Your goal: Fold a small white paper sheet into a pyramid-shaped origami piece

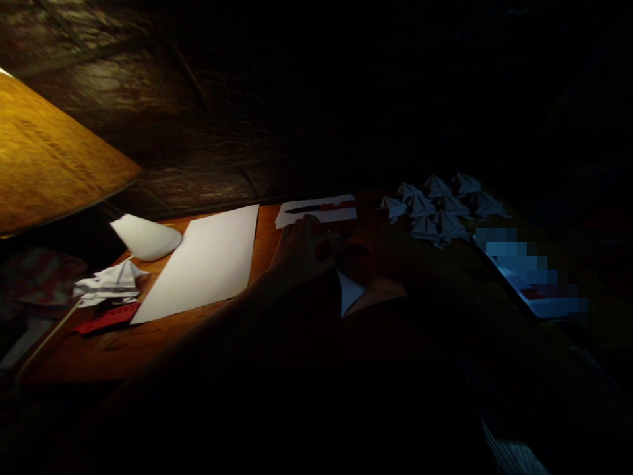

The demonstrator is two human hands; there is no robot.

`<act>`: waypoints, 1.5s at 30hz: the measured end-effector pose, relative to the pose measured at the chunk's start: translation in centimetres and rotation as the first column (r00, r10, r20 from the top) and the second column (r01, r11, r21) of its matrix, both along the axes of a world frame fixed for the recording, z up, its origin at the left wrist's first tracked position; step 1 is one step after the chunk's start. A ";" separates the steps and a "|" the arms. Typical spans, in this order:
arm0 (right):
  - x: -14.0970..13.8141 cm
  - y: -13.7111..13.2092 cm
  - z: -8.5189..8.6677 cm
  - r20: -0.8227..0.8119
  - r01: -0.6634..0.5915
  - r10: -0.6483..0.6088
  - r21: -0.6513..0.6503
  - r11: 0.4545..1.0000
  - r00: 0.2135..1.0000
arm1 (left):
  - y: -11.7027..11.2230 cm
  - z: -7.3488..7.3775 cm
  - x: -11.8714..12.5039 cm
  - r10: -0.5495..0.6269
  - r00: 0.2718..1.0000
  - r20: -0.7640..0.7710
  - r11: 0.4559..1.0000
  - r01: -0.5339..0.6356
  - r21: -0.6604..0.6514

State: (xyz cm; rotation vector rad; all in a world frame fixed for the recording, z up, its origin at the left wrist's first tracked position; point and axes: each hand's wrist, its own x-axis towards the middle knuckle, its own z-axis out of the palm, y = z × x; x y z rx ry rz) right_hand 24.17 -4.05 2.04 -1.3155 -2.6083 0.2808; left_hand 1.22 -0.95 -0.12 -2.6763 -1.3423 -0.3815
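Observation:
In the dim middle of the table, a partly folded piece of white paper (352,291) sits between my hands, its pointed lower corners showing. My left hand (301,249) is closed with thumb and fingers at the paper's upper edge. From the other side, my right hand (378,251) reaches in with bent fingers at the same paper; it lies in deep shadow. Just beyond my left hand, a knife with a red handle (337,206) rests on white paper pieces (291,216). My hands cover the top of the fold.
Several folded paper figures (442,208) stand at the back right, near a lit screen device (519,280). To the left lie a large white sheet (202,260), a white lamp-like object (147,239), another folded paper figure (116,280) and a red strip (109,318). A wall rises behind.

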 end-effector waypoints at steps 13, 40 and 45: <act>0.2 0.0 -0.4 -0.074 0.005 -0.003 0.025 1.000 0.997 | 1.2 -0.9 -1.0 0.006 1.000 0.025 0.999 -0.007 0.038; 0.8 1.0 -1.7 -0.089 -0.071 0.075 0.048 0.996 0.993 | 1.1 -0.9 -0.8 -0.288 0.941 0.175 0.953 0.300 -0.041; 0.9 1.2 -1.8 -0.131 -0.047 0.050 0.027 0.999 0.990 | 1.0 -1.0 -0.7 -0.275 0.945 0.178 0.956 0.288 -0.050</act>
